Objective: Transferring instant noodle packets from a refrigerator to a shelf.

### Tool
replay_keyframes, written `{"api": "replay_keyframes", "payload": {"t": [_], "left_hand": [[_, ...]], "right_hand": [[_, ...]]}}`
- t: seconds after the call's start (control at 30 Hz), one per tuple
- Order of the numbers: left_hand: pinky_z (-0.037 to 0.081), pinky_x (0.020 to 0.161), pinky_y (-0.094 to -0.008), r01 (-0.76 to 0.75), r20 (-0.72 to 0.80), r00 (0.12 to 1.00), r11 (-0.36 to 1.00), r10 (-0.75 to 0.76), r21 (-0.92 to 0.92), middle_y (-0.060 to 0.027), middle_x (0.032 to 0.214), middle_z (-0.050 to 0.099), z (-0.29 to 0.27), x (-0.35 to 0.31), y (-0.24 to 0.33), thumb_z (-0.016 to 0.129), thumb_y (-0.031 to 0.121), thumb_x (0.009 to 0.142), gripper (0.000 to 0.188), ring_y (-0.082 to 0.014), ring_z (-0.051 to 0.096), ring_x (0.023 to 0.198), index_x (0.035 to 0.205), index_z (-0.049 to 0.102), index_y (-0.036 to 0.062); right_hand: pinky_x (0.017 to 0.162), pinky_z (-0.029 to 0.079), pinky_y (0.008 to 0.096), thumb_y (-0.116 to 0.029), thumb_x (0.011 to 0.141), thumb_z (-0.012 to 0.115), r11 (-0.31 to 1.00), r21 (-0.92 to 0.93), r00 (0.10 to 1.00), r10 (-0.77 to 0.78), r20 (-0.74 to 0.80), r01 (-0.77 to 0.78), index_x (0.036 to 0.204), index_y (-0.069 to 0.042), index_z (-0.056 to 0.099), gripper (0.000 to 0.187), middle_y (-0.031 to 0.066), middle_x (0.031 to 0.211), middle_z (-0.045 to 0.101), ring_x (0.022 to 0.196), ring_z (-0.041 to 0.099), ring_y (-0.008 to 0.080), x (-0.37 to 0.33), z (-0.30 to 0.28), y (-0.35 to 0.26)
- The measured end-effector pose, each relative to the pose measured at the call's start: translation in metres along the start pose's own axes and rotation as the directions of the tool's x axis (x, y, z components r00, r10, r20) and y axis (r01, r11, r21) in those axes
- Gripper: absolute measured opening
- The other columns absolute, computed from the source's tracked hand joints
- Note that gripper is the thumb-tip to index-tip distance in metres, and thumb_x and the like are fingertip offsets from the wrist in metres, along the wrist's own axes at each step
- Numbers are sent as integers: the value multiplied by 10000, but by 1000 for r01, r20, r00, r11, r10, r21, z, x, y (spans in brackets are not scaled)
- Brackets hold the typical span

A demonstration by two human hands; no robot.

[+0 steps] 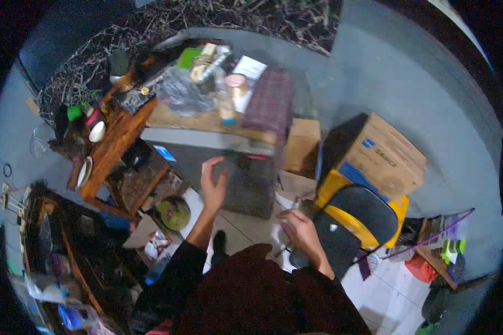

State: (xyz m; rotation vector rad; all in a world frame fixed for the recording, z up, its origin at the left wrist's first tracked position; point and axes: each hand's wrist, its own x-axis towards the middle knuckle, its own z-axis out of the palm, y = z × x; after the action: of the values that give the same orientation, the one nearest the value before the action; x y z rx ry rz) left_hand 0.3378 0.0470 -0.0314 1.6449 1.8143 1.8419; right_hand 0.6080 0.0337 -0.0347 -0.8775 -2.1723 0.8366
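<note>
My left hand [213,187] is raised in the middle with nothing in it, its thumb and fingers apart. Behind it stands the dark front panel of a desk [243,178]. My right hand [302,230] hangs lower and to the right, fingers loosely bent and apart, also holding nothing that shows. Beside it is the black seat of a chair [332,240]. On the desk top lie a checked dark red cloth [268,100], a crumpled clear plastic bag [181,92], a pink-lidded jar [236,84] and a white paper sheet [250,68].
A large cardboard box [383,159] rests at a tilt by a yellow-and-black chair back [369,215]. An open carton [302,148] stands right of the desk. At left are a wooden table [114,148] and a round green object [173,213]. A purple strap [430,240] stretches at right.
</note>
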Motion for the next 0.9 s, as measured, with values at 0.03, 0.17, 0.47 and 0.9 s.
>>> {"api": "replay_keyframes", "payload": {"t": [0.03,0.17,0.47,0.9], "left_hand": [[355,870,-340,-39,26,999,999,38,30,-124,1010,517,-29,28,-27,506,-23,688,292,-266,479,983,974,526,30],[318,851,-402,-85,150,989,833,2,547,-126,947,508,-121,123,-115,501,95,767,194,-293,469,923,957,534,75],[292,840,-456,-318,353,928,749,120,581,-96,937,481,-167,179,-187,542,200,731,260,-272,440,924,950,502,67],[280,866,-408,-297,328,935,800,134,521,-74,907,498,-178,165,-178,560,217,726,242,-248,447,928,925,519,85]], "right_hand": [[776,436,342,-15,680,579,997,21,997,-75,4,75,948,-74,581,274,99,950,544,896,523,292,38,32,-13],[811,402,379,-9,687,583,985,3,978,-171,-117,173,958,-55,570,274,119,1010,535,961,489,315,188,150,-71],[841,329,361,-217,721,522,782,-620,983,-157,-99,63,1094,-91,494,395,83,952,498,909,462,236,333,272,-105],[844,340,392,-209,701,527,765,-628,965,-32,-259,-143,959,-36,515,311,119,932,489,911,457,285,320,291,-125]]}}
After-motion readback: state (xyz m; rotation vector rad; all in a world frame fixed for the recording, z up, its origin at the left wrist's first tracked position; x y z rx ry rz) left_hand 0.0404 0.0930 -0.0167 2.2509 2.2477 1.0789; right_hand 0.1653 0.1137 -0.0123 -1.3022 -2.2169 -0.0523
